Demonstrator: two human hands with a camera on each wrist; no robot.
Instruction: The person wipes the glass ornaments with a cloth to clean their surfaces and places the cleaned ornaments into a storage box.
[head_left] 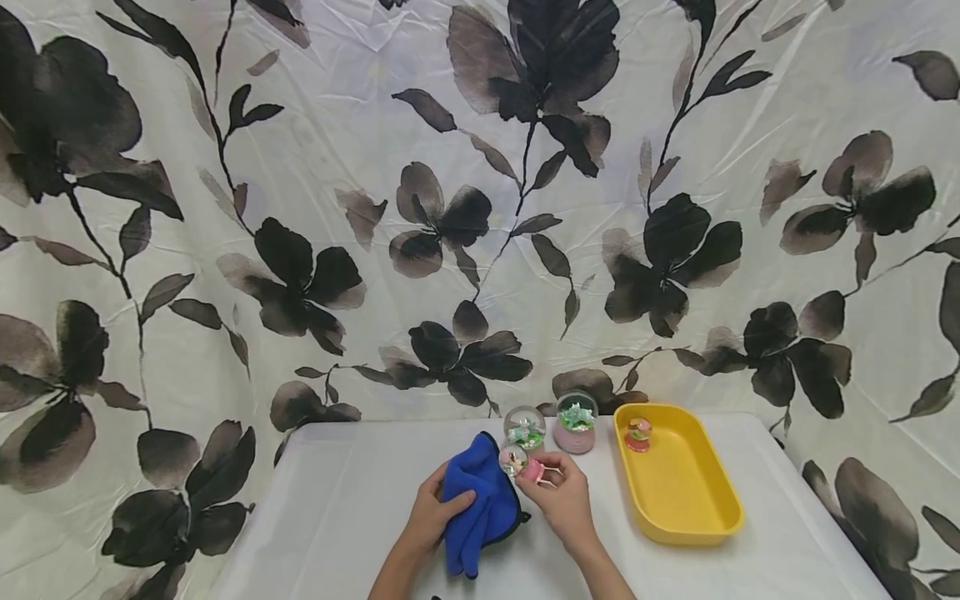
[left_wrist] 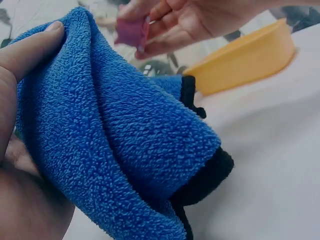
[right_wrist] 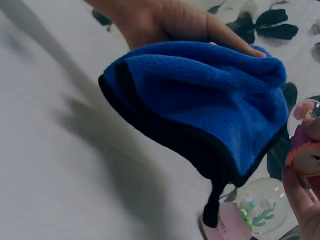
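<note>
My left hand (head_left: 427,517) grips a folded blue towel (head_left: 483,508) with black edging, its thumb lying across the near side. A black loop (right_wrist: 212,212) hangs from the cloth's corner in the right wrist view. In my right hand (head_left: 566,500) is a small snow globe (head_left: 514,460), pinched by its pink base and tilted with the clear ball toward the towel. The left wrist view shows that pink base (left_wrist: 131,32) between the fingers. Just behind the hands stand two larger snow globes, one (head_left: 525,427) partly hidden by the small one, the other (head_left: 576,423) on a pink base.
To the right, a yellow tray (head_left: 678,500) rests on the white-covered table (head_left: 337,492). Inside its far left corner stands another small pink-based snow globe (head_left: 638,435). A floral curtain (head_left: 480,208) hangs behind the table.
</note>
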